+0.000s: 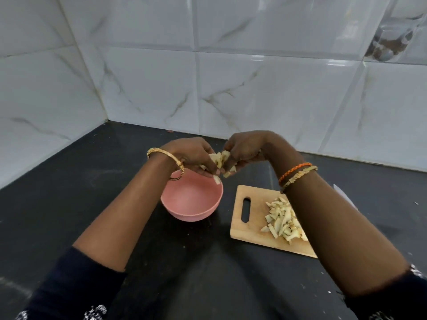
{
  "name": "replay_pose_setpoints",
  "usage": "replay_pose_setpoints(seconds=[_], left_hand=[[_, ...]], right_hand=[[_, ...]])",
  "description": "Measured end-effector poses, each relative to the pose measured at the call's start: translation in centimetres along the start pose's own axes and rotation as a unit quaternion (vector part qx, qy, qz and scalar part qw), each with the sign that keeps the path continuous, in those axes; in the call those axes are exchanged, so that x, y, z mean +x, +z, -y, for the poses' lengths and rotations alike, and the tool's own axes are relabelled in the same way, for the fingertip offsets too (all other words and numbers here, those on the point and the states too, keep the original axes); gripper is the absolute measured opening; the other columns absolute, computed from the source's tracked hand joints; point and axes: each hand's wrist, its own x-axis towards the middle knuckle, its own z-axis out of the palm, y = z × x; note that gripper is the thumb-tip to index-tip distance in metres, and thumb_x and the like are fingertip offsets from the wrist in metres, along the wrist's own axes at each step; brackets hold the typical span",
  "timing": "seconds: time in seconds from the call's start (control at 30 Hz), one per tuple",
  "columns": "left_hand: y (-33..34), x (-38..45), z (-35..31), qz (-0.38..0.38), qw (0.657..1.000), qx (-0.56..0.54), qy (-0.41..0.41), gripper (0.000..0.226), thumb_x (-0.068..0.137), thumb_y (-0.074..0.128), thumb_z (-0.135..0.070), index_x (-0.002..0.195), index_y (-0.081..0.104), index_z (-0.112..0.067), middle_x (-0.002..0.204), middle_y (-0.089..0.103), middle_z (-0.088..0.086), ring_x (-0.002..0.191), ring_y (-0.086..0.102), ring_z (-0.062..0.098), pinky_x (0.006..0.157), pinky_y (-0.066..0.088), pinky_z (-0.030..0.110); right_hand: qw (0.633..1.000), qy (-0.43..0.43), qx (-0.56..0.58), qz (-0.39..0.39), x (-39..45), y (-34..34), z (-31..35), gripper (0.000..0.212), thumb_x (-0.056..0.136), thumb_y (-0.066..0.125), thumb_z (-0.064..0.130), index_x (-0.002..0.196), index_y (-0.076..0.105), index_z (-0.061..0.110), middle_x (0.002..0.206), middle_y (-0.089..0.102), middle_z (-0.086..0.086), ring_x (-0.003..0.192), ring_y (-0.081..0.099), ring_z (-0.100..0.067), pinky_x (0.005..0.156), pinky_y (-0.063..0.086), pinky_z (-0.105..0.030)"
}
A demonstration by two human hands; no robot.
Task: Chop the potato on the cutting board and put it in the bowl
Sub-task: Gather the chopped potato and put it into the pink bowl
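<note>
You are moving cut potato to the bowl.
Your left hand (196, 155) and right hand (246, 150) cup potato pieces (220, 160) above the pink bowl (184, 211); let go, then scoop the pile (283, 219) off the cutting board (248, 236).

Black stone desk (69, 215) w/ pale specks & crumbs, fits into a corner. Walls: glossy white marble-look tiles (265, 93), grey-brown veins, thin grout lines. Top right, one tile w/ a brown printed motif (390, 40). Soft light glints off tiles.
</note>
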Motion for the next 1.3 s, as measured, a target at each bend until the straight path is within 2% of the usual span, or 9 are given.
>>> replay_pose_setpoints(seconds=[0.13,0.27,0.53,0.67,0.77,0.87,1.0,1.17,1.3], left_hand=[[-1.7,-0.9,3.7,-0.016,0.994,0.064,-0.082,0.039,0.070,0.077,0.001,0.106,0.061,-0.005,0.096,0.066,0.011,0.095,0.067,0.027,0.087,0.055,0.038],[-1.9,-1.6,5.7,-0.039,0.984,0.139,-0.107,0.048,0.070,0.081,-0.014,0.113,0.061,-0.011,0.094,0.068,0.010,0.086,0.068,0.029,0.082,0.054,0.036],[-2.7,-0.5,4.3,-0.173,0.977,0.125,-0.019,0.010,0.078,0.071,-0.001,0.086,0.067,-0.006,0.076,0.068,0.010,0.064,0.065,0.018,0.060,0.056,0.025],[-0.7,0.8,5.2,-0.172,0.966,0.193,-0.025,0.032,0.072,0.077,-0.007,0.102,0.063,-0.011,0.098,0.066,0.008,0.082,0.064,0.019,0.068,0.053,0.029],[1.3,0.4,4.8,-0.220,0.963,0.144,0.061,0.043,0.075,0.074,-0.008,0.114,0.059,-0.011,0.106,0.062,0.005,0.091,0.062,0.019,0.078,0.053,0.031],[4.2,-0.4,2.3,-0.162,0.971,0.115,0.133,0.044,0.076,0.076,-0.019,0.116,0.059,-0.016,0.105,0.061,0.000,0.094,0.058,0.014,0.075,0.049,0.025],[8.6,0.7,-1.5,0.010,0.983,0.146,0.110,0.060,0.073,0.079,-0.026,0.126,0.053,-0.012,0.116,0.059,0.005,0.097,0.062,0.020,0.081,0.056,0.033],[14.2,4.4,-2.0,0.070,0.956,0.285,0.017,0.045,0.073,0.079,-0.021,0.106,0.056,-0.002,0.108,0.064,0.014,0.075,0.064,0.022,0.057,0.051,0.027],[15.8,6.0,-1.1,0.089,0.946,0.312,-0.001,0.038,0.072,0.080,-0.018,0.098,0.056,-0.007,0.095,0.061,0.005,0.061,0.055,0.014,0.049,0.043,0.023]], right_hand=[[0.997,0.026,-0.058,0.043,4.5,4.3,2.1,0.035,0.083,0.065,-0.008,0.117,0.060,-0.013,0.092,0.063,-0.016,0.083,0.062,-0.023,0.075,0.055,-0.028],[0.993,0.044,-0.110,0.011,7.0,6.3,2.7,0.034,0.086,0.064,0.000,0.118,0.061,-0.009,0.112,0.066,-0.019,0.101,0.066,-0.028,0.091,0.054,-0.038],[0.950,-0.125,-0.025,-0.284,3.6,5.8,3.3,0.009,0.079,0.065,0.003,0.077,0.059,0.009,0.088,0.067,-0.012,0.079,0.066,-0.025,0.067,0.055,-0.030],[0.987,-0.063,-0.020,-0.146,2.1,7.5,1.5,0.009,0.082,0.068,0.006,0.087,0.060,0.008,0.092,0.064,-0.011,0.085,0.063,-0.023,0.076,0.054,-0.035],[0.984,-0.058,0.043,-0.162,0.3,6.3,-1.3,0.014,0.086,0.064,0.006,0.099,0.066,0.003,0.093,0.064,-0.009,0.087,0.060,-0.020,0.081,0.053,-0.034],[0.981,-0.028,0.071,-0.180,-3.1,3.6,-5.4,0.014,0.089,0.063,0.010,0.101,0.066,0.004,0.088,0.063,-0.004,0.082,0.059,-0.013,0.070,0.053,-0.027],[0.969,0.081,0.049,-0.227,-6.5,0.0,-11.5,0.011,0.091,0.061,0.010,0.100,0.064,0.004,0.095,0.065,-0.009,0.083,0.061,-0.015,0.065,0.053,-0.023],[0.940,0.206,-0.012,-0.270,-6.9,-1.0,-19.5,0.019,0.091,0.056,-0.001,0.107,0.066,-0.001,0.108,0.066,-0.016,0.094,0.064,-0.026,0.084,0.057,-0.037],[0.942,0.196,-0.069,-0.265,-5.8,0.6,-21.5,0.029,0.090,0.055,0.003,0.117,0.062,0.006,0.119,0.063,-0.011,0.107,0.059,-0.026,0.093,0.048,-0.033]])
